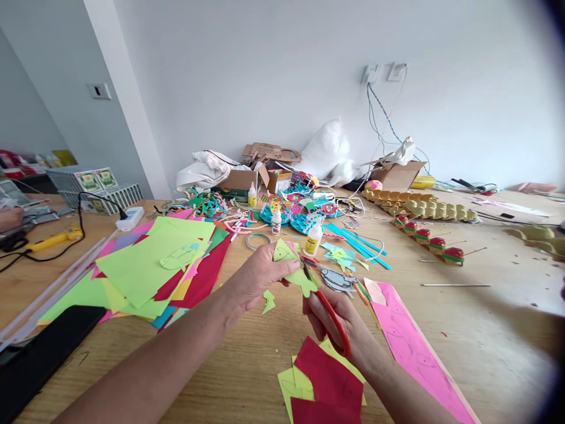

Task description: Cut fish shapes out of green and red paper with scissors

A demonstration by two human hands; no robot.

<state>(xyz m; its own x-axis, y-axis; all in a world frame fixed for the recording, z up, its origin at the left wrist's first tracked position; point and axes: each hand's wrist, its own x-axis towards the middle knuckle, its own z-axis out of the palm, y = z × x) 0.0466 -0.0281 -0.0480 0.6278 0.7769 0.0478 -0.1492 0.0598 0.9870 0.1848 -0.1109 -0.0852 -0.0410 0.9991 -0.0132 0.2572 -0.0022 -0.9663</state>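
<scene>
1. Nearest the camera, at the lower edge between the forearms: red paper (329, 380), lying over yellow-green sheets (286, 386), with a thin drawn outline on one of these.
2. Pinches the green paper fish (298, 279) in the left hand (265, 271), with thumb on top, above the table and beyond the red paper. Shows a small drawn eye at the head end.
3. Grips the red-handled scissors (327, 307) in the right hand (339, 312), with fingers wrapped about the handles and blades at the fish. Cannot tell the gap between the blades.
4. Carries a yellow label with dark print, too small to read: the front bottle (313, 240), standing upright just beyond the hands. Farther back, a second bottle (276, 224) and a third bottle (252, 198), likewise unreadable.
5. At far left, stacked boxes (97, 184) with green-and-white labels, again too small to read.
6. Just beyond the right hand, a blue-grey fish cutout (336, 280); below the left hand, a green scrap (268, 301).
7. To the right, a pink strip (408, 341) with drawn outlines, partly under a paler piece, and a red egg-carton row (424, 238).
8. To the left, a colored paper pile (145, 271), with a black device (57, 341) near the corner.
</scene>
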